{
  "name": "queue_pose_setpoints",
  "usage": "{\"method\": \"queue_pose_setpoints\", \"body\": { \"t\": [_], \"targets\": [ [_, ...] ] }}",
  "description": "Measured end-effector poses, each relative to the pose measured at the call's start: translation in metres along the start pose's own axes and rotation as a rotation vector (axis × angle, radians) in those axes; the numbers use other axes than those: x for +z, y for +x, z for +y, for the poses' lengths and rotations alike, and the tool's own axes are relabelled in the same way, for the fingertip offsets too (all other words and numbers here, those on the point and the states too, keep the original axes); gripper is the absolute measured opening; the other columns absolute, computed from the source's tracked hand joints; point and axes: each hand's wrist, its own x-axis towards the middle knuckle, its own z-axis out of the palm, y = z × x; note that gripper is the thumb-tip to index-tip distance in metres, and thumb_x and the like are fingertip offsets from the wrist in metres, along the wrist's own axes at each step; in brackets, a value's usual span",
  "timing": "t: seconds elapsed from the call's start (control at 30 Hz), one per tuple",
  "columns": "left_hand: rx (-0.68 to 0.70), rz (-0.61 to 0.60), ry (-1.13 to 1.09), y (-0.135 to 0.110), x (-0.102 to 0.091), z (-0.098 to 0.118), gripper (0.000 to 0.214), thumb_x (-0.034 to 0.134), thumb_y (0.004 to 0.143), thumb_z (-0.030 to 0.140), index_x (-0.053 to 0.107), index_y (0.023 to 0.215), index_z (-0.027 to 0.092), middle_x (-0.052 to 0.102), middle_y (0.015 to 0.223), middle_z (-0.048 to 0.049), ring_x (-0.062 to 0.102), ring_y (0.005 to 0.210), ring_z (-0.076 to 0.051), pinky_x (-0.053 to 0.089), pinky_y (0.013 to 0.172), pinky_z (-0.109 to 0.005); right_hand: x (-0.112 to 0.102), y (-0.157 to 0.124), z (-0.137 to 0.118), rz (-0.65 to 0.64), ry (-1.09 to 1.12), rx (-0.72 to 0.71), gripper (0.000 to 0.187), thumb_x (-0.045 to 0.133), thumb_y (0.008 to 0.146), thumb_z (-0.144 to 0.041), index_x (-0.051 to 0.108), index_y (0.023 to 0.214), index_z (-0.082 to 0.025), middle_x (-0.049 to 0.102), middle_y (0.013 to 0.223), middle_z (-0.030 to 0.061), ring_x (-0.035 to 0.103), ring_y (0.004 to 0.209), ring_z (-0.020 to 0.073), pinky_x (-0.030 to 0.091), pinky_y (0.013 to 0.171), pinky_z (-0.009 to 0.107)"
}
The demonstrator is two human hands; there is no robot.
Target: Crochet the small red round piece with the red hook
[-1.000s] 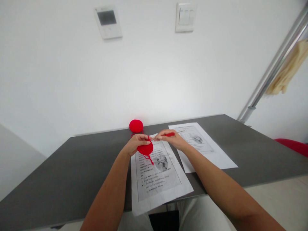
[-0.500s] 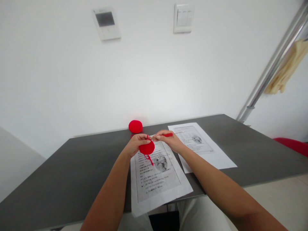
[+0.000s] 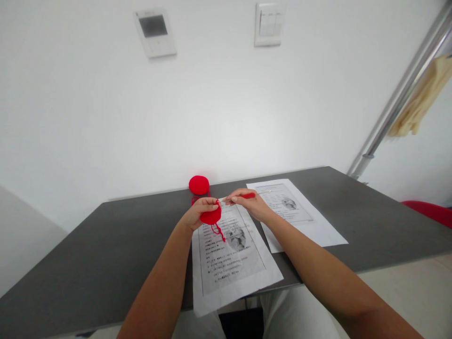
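Note:
My left hand [image 3: 198, 211] pinches a round red crochet piece [image 3: 211, 216] by its upper edge, and a loose red yarn tail [image 3: 220, 232] dangles below it. Between the fingers of my right hand [image 3: 247, 201] is a crochet hook [image 3: 248, 195] with a red grip, its thin metal shaft sticking out to the right. The hook's working end points left at the edge of the crochet piece; whether it sits inside a stitch is too small to tell. Behind my left hand a ball of red yarn [image 3: 199, 185] rests on the table, its strand running down toward my fingers.
Beneath my hands lies a printed sheet [image 3: 233, 278] that overhangs the front edge of the dark table [image 3: 116, 254]. A second printed sheet [image 3: 300, 221] is to the right. White wall rises behind the table, and a metal pole [image 3: 399, 108] stands at the right.
The crochet piece has shifted slightly left and turned in my left hand, so its face shows narrower. My right hand has tilted the hook a little, and the gap between my fingertips is wider.

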Motion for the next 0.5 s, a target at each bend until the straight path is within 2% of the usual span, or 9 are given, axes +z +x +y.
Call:
{"method": "queue_pose_setpoints", "body": {
  "t": [0.17, 0.37, 0.5],
  "targets": [
    [0.026, -0.142, -0.021, 0.002, -0.003, -0.004, 0.027, 0.074, 0.063, 0.033, 0.061, 0.062, 0.010, 0.054, 0.055, -0.0034, 0.045, 0.052, -0.009, 0.030, 0.051, -0.023, -0.003, 0.000, -0.007, -0.059, -0.024, 0.015, 0.017, 0.071, 0.076, -0.032, 0.073, 0.082, -0.017, 0.074, 0.083, 0.0049, 0.067, 0.080, 0.0161, 0.052, 0.079, 0.031],
    [-0.012, -0.247, -0.064, 0.003, -0.002, -0.008, 0.028, 0.073, 0.062, 0.036, 0.058, 0.061, 0.012, 0.048, 0.051, -0.0017, 0.042, 0.049, -0.010, 0.027, 0.050, -0.026, -0.008, -0.002, -0.025, -0.204, -0.145, 0.014, 0.020, 0.071, 0.075, -0.035, 0.074, 0.080, -0.016, 0.074, 0.087, 0.0065, 0.068, 0.088, 0.0194, 0.052, 0.085, 0.036],
    [-0.028, -0.306, -0.056, 0.003, -0.004, -0.010, 0.029, 0.074, 0.062, 0.037, 0.057, 0.058, 0.013, 0.048, 0.049, -0.0021, 0.042, 0.048, -0.011, 0.027, 0.050, -0.028, -0.009, -0.003, -0.029, -0.230, -0.097, 0.044, 0.021, 0.071, 0.074, -0.035, 0.073, 0.080, -0.015, 0.074, 0.086, 0.0069, 0.069, 0.084, 0.0185, 0.053, 0.083, 0.035]
  ]
}}
